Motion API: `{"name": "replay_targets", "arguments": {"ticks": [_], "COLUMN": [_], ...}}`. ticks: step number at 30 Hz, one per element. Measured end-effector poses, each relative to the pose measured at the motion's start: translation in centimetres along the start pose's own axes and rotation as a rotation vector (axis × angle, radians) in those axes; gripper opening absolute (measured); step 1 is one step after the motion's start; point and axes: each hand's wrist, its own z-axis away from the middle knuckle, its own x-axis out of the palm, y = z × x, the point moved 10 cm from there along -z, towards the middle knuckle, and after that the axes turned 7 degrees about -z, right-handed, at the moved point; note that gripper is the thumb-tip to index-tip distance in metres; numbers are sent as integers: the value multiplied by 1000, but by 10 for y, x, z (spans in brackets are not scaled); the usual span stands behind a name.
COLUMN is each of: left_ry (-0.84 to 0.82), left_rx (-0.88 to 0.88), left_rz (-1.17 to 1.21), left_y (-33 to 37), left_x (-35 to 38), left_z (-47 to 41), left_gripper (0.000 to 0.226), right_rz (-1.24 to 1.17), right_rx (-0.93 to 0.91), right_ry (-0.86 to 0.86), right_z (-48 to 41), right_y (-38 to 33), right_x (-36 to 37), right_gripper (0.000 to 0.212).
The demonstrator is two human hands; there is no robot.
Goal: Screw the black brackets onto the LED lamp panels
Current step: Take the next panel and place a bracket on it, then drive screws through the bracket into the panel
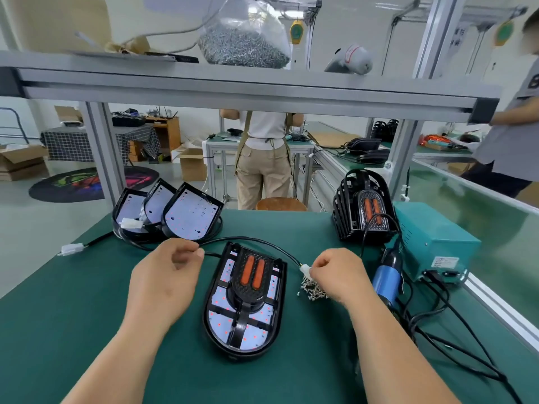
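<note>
My left hand [166, 275] pinches the black cable [233, 237] left of the near-centre LED lamp panel [221, 319], black bracket [242, 325] seated on top. My right hand [335, 275] curls over the screws [312, 291]; whether it grips one, I can't tell. Next comes the screwdriver [388, 275], on the right.

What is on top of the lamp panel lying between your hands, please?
A black bracket with two orange strips lies on the LED lamp panel, its arms reaching the rim. The panel's middle beneath it is covered; whether screws are in cannot be told.
</note>
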Motion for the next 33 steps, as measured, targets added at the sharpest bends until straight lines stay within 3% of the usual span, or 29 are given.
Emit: {"name": "replay_targets", "arguments": {"ticks": [3, 6, 10, 12, 20, 24, 28, 31, 33], "left_ry": [-52, -243, -307, -303, -279, -276, -296, -318, -340], "left_rx": [124, 84, 28, 30, 8, -21, -70, -177, -316], "left_rz": [8, 163, 286, 325, 555, 752, 876, 1000, 1147], "left_y": [38, 63, 72, 72, 74, 77, 76, 72, 65], "left_x": [14, 56, 96, 104, 102, 100, 97, 95, 97], "left_z": [5, 14, 30, 35, 37, 38, 34, 31, 32], "left_gripper": [20, 21, 19, 22, 17, 15, 19, 21, 20], "right_rz": [47, -14, -796, -1032, -1412, -1385, -1145, -950, -665], "right_rx": [50, 69, 18, -38, -51, -47, -32, 41, 151], "right_ry": [-55, -41, -107, -216, -334, -337, -235, 4, 205], "right_z": [0, 1, 12, 17, 22, 26, 26, 18, 16], "right_y": [4, 5, -16, -35, -54, -59, -54, -13, 33], "right_x": [1, -6, 2, 12, 19, 19, 4, -45, -85], "right_gripper": [28, 34, 25, 28, 24, 26, 39, 46, 48]}}
